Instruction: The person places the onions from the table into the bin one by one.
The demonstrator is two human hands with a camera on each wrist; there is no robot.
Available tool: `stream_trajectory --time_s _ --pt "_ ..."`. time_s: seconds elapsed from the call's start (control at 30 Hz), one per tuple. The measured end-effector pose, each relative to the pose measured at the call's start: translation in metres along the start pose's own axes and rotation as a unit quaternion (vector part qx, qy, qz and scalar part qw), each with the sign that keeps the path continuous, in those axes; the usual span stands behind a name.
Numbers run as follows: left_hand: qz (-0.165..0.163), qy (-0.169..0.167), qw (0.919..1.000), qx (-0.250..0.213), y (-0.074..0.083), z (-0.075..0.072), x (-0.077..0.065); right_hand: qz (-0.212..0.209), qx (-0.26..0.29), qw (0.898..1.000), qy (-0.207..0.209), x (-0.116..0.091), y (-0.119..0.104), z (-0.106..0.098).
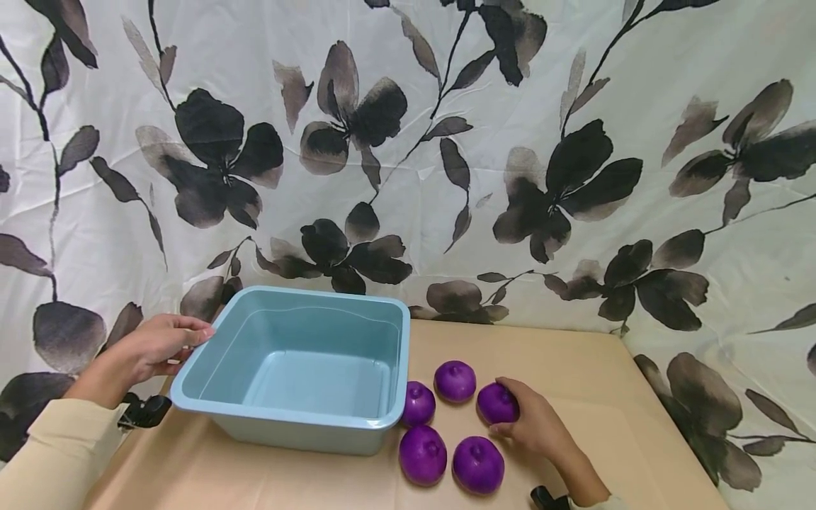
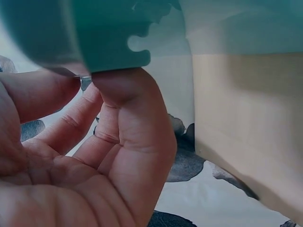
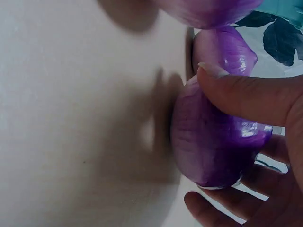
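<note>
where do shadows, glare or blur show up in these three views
Head view: mostly even light, with a pale sheen on the floor of the blue basin; left wrist view: the basin's near rim is blurred at upper left; right wrist view: soft shadows on the table, white glare spots on the gripped onion.

Right hand gripping purple onion

Thumb across the onion's upper side in frame, other fingers round its lower right. Onion skin shiny, streaked. Second onion just behind, partly covered by thumb and held onion. Third onion cut off by top edge. Pale tabletop fills left side, soft shadows on it. Top right: sliver of teal tub, white cloth with dark leaf print.
</note>
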State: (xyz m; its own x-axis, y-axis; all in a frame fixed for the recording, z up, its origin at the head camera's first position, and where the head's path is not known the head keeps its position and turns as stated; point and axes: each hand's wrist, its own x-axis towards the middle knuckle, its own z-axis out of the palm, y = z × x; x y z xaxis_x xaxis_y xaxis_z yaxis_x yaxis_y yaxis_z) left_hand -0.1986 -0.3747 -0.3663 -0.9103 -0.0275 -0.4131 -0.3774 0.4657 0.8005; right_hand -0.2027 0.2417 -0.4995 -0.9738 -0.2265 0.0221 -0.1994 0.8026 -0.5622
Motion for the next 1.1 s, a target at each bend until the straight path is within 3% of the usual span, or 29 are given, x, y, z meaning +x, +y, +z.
stream_trajectory --time_s 0.33,0.57,1.1 --pt "0.006 0.014 0.9999 0.006 -0.003 0.001 -0.002 0.000 -0.011 1.000 0.029 0.003 0.003 0.002" --pt "0.009 0.011 0.9999 0.000 -0.005 0.001 -0.002 -0.003 -0.004 0.999 0.036 0.003 0.000 -0.007" --pt "0.015 0.023 0.9996 -0.011 -0.006 0.005 -0.006 -0.046 0.045 0.997 0.031 0.004 -0.044 -0.042"
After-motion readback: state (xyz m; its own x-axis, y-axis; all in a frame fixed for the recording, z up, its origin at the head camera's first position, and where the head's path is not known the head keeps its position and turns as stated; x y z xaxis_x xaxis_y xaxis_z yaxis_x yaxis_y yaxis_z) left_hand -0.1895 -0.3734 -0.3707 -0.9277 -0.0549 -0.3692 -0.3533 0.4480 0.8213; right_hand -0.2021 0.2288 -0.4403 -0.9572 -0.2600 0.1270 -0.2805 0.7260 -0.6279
